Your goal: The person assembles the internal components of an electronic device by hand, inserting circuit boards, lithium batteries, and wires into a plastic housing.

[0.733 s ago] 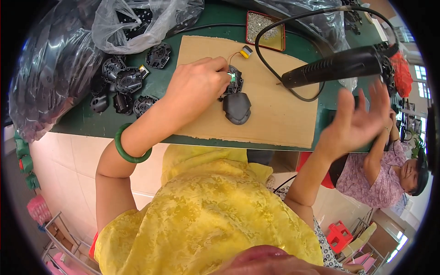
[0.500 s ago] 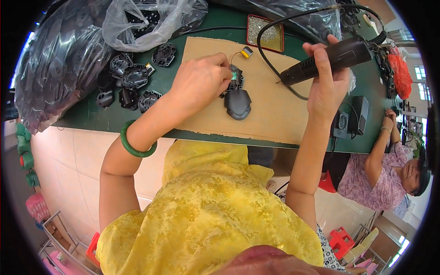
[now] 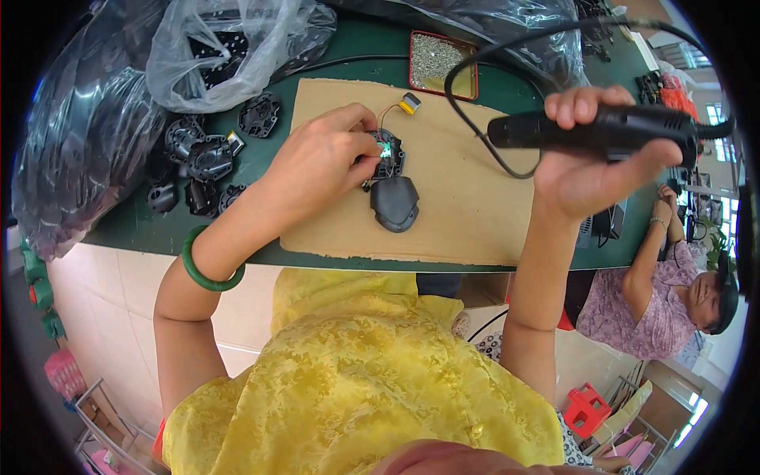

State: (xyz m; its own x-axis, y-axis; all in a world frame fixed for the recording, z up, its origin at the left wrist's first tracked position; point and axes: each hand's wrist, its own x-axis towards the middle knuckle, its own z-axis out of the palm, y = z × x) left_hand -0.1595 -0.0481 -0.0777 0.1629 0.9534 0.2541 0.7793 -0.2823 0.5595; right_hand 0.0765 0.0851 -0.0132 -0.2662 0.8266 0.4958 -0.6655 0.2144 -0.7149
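On the cardboard lies an opened black plastic housing (image 3: 389, 168) with a small green circuit board (image 3: 385, 150) inside. Its smooth black cover part (image 3: 394, 203) sits at the near end. A small yellow-and-black battery (image 3: 409, 103) hangs off the far end on thin wires. My left hand (image 3: 336, 150) is closed at the housing's left edge, thumb and fingers pinching it beside the board; the fingertips are partly hidden. Raised over the right side of the cardboard, my right hand (image 3: 582, 166) grips a black corded electric screwdriver (image 3: 594, 131), its tip end pointing left.
A brown cardboard sheet (image 3: 467, 214) covers the middle of the green table (image 3: 277, 255). Black plastic parts (image 3: 207, 158) lie to the left, beside clear plastic bags (image 3: 170, 75). A red-rimmed tray of small screws (image 3: 445, 93) stands behind. The screwdriver's cable (image 3: 475, 63) loops overhead. A person (image 3: 645, 309) sits at right.
The screwdriver has swung from slanting down to nearly level, and my right hand has turned, thumb now out to the right. My left hand stays at the housing. The whole view has shifted slightly.
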